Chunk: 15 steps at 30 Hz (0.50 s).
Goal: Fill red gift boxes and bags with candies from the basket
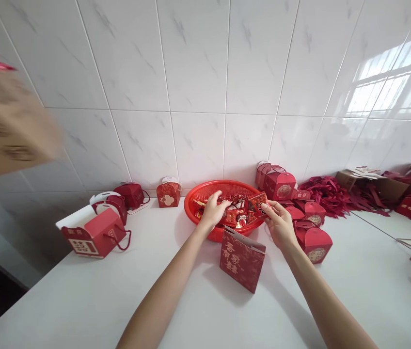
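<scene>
Over the left part of a red plastic basket (195, 191) is my left hand (214, 210), its thumb and fingers apart, just above or touching the wrapped candies (241, 214) inside. I see nothing held in it. My right hand (277, 222) pinches a small red printed packet (260, 202) between thumb and fingers at the basket's right rim. Between my forearms, in front of the basket, a dark red paper gift bag (241, 259) with gold characters stands upright on the white table (198, 315). Its top edge is parted a little; its inside is hidden.
Red gift boxes stand on the left (94, 235) and right (312, 242). Dark red ribbons (327, 194) and a cardboard box (371, 184) lie further right. A blurred brown bag (12, 121) hangs in the air at upper left. A tiled wall (198, 72) closes the back.
</scene>
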### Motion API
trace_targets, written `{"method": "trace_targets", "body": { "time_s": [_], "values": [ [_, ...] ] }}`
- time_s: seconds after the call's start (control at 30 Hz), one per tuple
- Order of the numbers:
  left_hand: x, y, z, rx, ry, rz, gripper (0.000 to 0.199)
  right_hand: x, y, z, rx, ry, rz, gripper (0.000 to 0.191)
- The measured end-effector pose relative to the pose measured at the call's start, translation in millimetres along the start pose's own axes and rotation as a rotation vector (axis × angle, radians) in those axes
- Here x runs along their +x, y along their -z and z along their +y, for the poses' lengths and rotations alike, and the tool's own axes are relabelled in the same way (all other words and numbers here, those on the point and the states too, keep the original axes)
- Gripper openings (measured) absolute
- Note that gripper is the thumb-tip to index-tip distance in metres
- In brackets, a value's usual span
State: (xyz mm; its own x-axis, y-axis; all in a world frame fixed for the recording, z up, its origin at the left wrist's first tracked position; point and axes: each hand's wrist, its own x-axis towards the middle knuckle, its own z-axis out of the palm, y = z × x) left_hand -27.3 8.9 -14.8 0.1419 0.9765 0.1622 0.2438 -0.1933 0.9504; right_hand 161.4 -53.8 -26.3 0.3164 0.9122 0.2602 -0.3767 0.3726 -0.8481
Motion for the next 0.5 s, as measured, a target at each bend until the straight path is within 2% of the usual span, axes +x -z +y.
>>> {"method": "trace_targets", "body": {
  "time_s": [0.07,0.1,0.17,0.23,0.3,0.4,0.43,0.5],
  "values": [
    [-3,-1.8,4,0.17,-0.008,-0.119,0.034,-3,3,-1,0.029,-0.002,0.005,0.04],
    [-4,-3.2,7,0.291,-0.007,-0.244,0.031,-5,4,-1,0.038,-0.006,0.006,0.04],
    [-3,-6.3,15,0.572,0.014,-0.483,0.031,-7,5,-1,0.056,-0.014,0.009,0.04],
    [1,-9.6,23,0.793,0.047,-0.634,0.032,-9,7,-1,0.079,-0.022,0.018,0.04],
    [7,-13.4,29,0.895,0.074,-0.688,0.039,-10,8,-2,0.095,-0.029,0.032,0.039],
    [16,-20.0,30,1.02,0.096,-0.658,0.061,-12,9,-3,0.101,-0.038,0.038,0.038],
    [18,-22.1,29,1.064,0.093,-0.646,0.063,-12,9,-3,0.102,-0.04,0.037,0.038],
    [19,-25.1,25,1.117,0.055,-0.643,0.053,-13,10,-3,0.106,-0.043,0.038,0.038]
  ]
}}
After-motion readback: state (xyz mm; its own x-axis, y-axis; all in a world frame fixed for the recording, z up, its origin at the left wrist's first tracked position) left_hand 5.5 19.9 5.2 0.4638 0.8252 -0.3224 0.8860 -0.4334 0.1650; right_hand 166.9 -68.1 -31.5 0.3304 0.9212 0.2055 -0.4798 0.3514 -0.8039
